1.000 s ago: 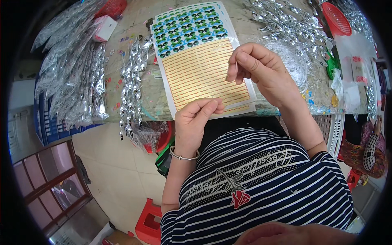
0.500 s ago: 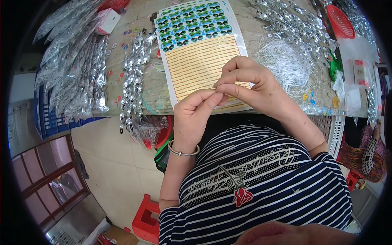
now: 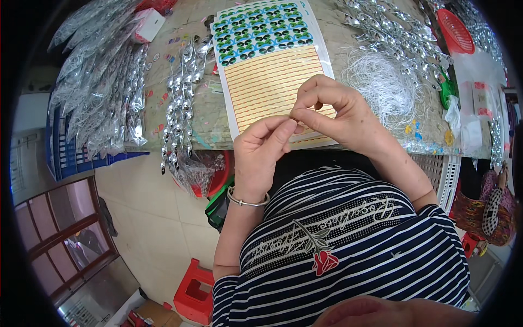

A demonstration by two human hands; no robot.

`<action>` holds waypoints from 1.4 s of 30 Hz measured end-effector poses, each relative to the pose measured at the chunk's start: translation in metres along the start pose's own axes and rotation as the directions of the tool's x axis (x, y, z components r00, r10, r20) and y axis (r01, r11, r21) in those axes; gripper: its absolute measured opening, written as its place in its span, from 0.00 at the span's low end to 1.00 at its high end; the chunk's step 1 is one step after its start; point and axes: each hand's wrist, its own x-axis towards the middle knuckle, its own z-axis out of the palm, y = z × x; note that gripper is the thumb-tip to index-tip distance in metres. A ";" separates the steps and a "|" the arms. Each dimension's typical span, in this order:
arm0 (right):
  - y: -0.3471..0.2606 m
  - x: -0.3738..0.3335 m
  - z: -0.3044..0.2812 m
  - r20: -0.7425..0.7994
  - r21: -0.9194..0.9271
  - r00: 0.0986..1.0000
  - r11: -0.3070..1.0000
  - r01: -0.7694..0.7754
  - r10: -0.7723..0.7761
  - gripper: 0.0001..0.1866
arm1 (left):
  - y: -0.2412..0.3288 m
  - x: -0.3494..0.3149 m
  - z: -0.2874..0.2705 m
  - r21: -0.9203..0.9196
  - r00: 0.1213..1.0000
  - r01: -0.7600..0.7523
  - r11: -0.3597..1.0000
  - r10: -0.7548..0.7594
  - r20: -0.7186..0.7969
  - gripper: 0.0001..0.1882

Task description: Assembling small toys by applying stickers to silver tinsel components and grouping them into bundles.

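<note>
While both hands meet over the lower edge of the printed sheet (image 3: 275, 82), fine fingertip control looks to be what counts. The left hand (image 3: 256, 150), just below the frame's centre, has thumb and forefinger pressed together; the right hand (image 3: 348, 117), above and to its right, brings its thumb and forefinger to a close pinch, tips touching or nearly touching the left's. Whatever lies between them is too small to make out. The sheet, at the upper centre, is green and blue on top and yellow striped below, flat on the table (image 3: 335, 34). It would help to keep the left pinch steady as an anchor, let the right make only small, light movements, and hold both wrists clear of the loose white thread (image 3: 381, 84) at upper right, which could snag.
</note>
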 end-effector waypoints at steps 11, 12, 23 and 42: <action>0.013 -0.003 -0.005 -0.043 0.243 0.982 0.956 -0.167 0.183 0.10 | -0.003 0.001 -0.004 0.003 0.994 -0.087 0.996 0.087 -0.059 0.04; 0.014 -0.004 -0.005 -0.016 0.249 0.983 0.953 -0.171 0.181 0.10 | -0.004 0.001 -0.003 0.013 0.994 -0.091 0.996 0.092 -0.063 0.04; 0.017 -0.004 -0.002 0.075 0.328 0.981 0.924 -0.196 0.182 0.08 | -0.005 0.003 -0.006 0.003 0.995 -0.089 0.996 0.089 -0.036 0.04; 0.022 -0.007 0.005 -0.067 0.230 0.981 0.959 -0.163 0.182 0.05 | -0.008 0.002 -0.007 0.027 0.998 -0.049 0.998 0.050 -0.034 0.07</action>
